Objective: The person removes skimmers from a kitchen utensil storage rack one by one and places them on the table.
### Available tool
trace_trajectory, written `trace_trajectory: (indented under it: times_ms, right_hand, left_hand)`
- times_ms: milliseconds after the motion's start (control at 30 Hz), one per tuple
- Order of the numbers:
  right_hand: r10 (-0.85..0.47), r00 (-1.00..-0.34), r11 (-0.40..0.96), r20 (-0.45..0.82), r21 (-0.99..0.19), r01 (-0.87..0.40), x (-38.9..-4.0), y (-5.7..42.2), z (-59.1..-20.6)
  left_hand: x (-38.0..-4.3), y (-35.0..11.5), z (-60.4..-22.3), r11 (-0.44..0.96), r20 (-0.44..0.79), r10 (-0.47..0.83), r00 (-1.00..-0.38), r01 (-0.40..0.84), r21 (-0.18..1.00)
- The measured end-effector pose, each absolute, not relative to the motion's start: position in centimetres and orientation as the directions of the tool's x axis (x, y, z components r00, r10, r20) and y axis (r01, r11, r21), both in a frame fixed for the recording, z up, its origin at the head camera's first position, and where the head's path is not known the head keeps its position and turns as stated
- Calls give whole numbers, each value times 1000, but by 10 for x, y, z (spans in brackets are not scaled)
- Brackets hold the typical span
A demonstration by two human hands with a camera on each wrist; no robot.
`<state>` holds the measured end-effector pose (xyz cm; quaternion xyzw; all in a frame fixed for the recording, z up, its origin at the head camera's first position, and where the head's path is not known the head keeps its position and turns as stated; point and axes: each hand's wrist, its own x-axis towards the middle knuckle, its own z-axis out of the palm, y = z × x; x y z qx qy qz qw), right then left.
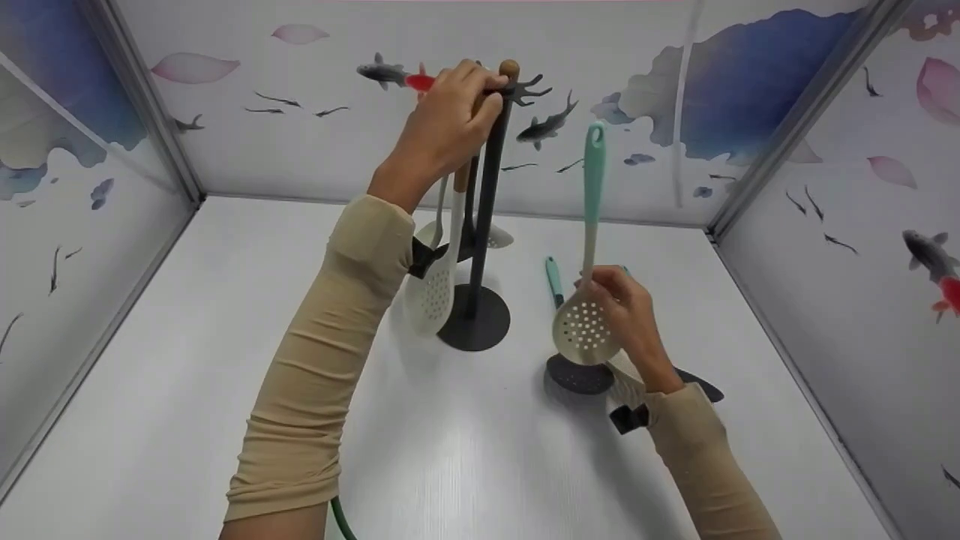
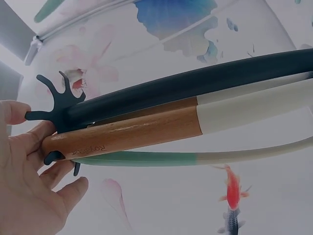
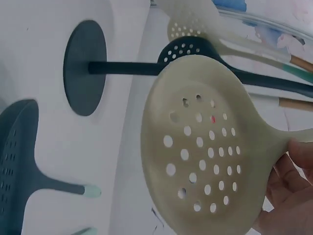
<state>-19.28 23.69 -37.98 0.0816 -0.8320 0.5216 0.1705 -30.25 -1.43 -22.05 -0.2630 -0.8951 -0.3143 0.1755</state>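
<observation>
My left hand (image 1: 454,112) grips the hooked top (image 1: 525,91) of a black utensil stand (image 1: 487,195). In the left wrist view, its fingers curl about the hooks beside a wooden handle (image 2: 132,129) and a mint handle (image 2: 142,158). A white skimmer (image 1: 431,300) hangs from the stand, with a dark perforated skimmer (image 3: 183,46) and other utensils behind it. My right hand (image 1: 630,315) pinches a beige skimmer (image 3: 159,132) at its neck, bowl down and mint handle (image 1: 594,180) upright, to the right of the stand.
The stand's round base (image 1: 487,334) rests on the white table (image 1: 450,450). Below the right hand lie a dark perforated utensil (image 1: 579,375) and other utensils, one with a mint handle (image 1: 553,277). Printed panels (image 1: 285,150) enclose the back and sides.
</observation>
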Motion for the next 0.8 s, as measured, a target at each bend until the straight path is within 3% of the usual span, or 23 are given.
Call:
trace_trajectory:
  times_ms: [233,400,567,800]
  right_hand:
    - [186,-922,528,339,-826,-197,-193,295,-397]
    - [284,-911,644,298,-763,-49,-197,345,-414]
    - [268,-937,743,222,-667,54,-197,385,-428]
    - [190,-981,843,24,-516,151,-196,427,-447]
  left_hand:
    - [-302,-13,-219,674,464,365,-807,573,466]
    - [-302,-14,-219,664,463,373,-804,580,472]
    - [-304,-16,-219,664,463,380,-801,584,467]
    - [-304,-17,-219,656,468,390,-793,596,463]
